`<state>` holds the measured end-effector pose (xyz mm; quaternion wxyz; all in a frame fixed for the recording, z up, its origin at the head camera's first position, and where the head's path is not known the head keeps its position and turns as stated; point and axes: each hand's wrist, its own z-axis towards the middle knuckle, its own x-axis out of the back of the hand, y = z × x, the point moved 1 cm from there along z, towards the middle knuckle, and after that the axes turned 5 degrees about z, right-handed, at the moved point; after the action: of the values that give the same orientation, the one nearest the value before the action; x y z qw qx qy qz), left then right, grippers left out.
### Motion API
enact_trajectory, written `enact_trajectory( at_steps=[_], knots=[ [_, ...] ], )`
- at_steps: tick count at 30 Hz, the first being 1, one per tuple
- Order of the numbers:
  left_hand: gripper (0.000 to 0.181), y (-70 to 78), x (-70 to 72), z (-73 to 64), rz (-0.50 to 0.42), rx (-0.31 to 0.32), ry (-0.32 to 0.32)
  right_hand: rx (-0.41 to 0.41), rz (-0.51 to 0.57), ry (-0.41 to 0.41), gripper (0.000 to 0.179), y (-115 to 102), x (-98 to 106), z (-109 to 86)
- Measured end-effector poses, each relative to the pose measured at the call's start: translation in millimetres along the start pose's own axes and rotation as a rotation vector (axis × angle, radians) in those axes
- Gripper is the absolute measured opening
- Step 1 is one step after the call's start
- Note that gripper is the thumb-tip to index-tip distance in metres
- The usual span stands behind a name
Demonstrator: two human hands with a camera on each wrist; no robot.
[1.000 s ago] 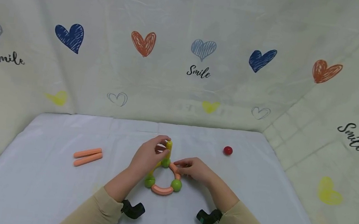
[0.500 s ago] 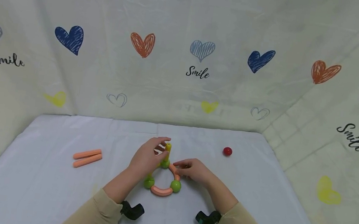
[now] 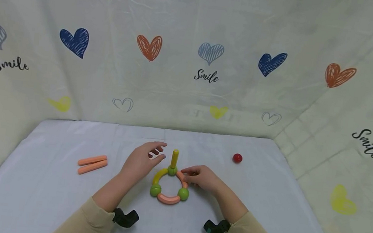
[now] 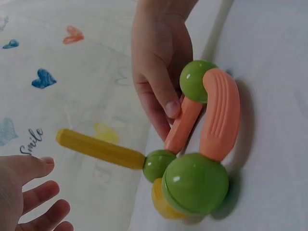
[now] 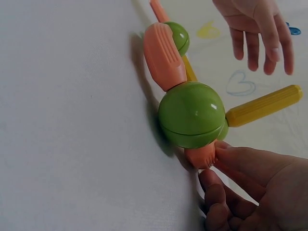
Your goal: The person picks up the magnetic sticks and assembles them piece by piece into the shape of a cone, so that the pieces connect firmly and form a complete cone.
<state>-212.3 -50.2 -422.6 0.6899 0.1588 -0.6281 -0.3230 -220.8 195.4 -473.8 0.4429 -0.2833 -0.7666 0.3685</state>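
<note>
Left hand (image 3: 140, 160), fingers apart, empty; right hand (image 3: 204, 177) pinches a curved orange piece (image 4: 186, 123). A twist there could tilt the ring (image 3: 168, 199), loosening the upright yellow rod (image 3: 174, 159).

Near the centre of the frame are two hands, one left hand (image 3: 140, 161) and one right hand (image 3: 203, 176), with two beige sleeves (image 3: 84, 220) and two black wrist devices (image 3: 126, 219) at lower centre. Between the hands come three green balls (image 3: 183, 194), two curved orange pieces (image 3: 168, 199), one curved yellow piece (image 3: 159, 175) and one straight yellow rod (image 3: 174, 158). Left of centre lie two straight orange sticks (image 3: 92, 167); right of centre, one red ball (image 3: 237, 158). One worktop (image 3: 41, 192) carries them. The head view's single backdrop (image 3: 185, 15) bears three "Smile" words (image 3: 206, 76) and thirteen hearts: three light-blue hearts (image 3: 210, 52), two dark-blue hearts (image 3: 75, 41), two orange-red hearts (image 3: 149, 48), three yellow hearts (image 3: 218, 112), three outlined hearts (image 3: 123, 104).
</note>
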Motion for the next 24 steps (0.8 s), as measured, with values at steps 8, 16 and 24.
enact_trajectory(
  at_steps=[8, 16, 24],
  knots=[
    [0.044, -37.8, 30.4, -16.0, 0.087, 0.061, -0.061, 0.0, 0.002, 0.002, 0.03, 1.4, -2.0, 0.1],
    [0.044, -90.9, 68.2, -42.0, 0.165, 0.111, -0.091, 0.0, 0.003, 0.003, 0.029, 1.8, -2.1, 0.3],
    [0.06, -121.6, 94.3, -62.4, 0.234, 0.191, -0.089, -0.007, 0.013, 0.009, 0.03, 1.2, -0.7, 0.1]
  ],
)
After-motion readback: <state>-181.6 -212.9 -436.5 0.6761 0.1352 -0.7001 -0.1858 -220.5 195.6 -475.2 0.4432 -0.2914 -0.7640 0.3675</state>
